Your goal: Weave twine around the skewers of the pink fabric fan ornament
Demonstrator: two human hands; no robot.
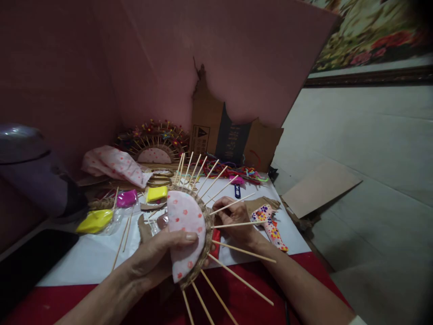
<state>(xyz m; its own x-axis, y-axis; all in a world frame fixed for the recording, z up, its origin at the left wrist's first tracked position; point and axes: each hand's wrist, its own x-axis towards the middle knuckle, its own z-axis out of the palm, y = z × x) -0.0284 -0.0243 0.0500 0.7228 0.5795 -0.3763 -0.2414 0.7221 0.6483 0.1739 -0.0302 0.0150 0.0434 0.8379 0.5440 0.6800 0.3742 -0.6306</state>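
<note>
My left hand [158, 253] grips a half-round craft piece [187, 216] covered in white cloth with small red-orange prints, its thumb lying across the front. Twine [207, 234] runs along the curved edge, and several thin wooden sticks [233, 243] fan out from it. Behind those sticks my right hand [233, 221] is bent close to the twine edge, fingers pinched together; whatever they hold is hidden. To the right of that hand lies a scrap of flowered cloth [269, 225]. Something red [215, 243] shows just beneath the sticks.
At the back stands a similar decorated half-round piece [154, 155]. Torn cardboard [209, 122] leans on the wall beside coloured strands [250, 174]. Scissors [160, 176], yellow packets [157, 194] and a magenta packet [126, 198] lie left. A large bottle [30, 171] and dark flat object [37, 257] occupy the left edge.
</note>
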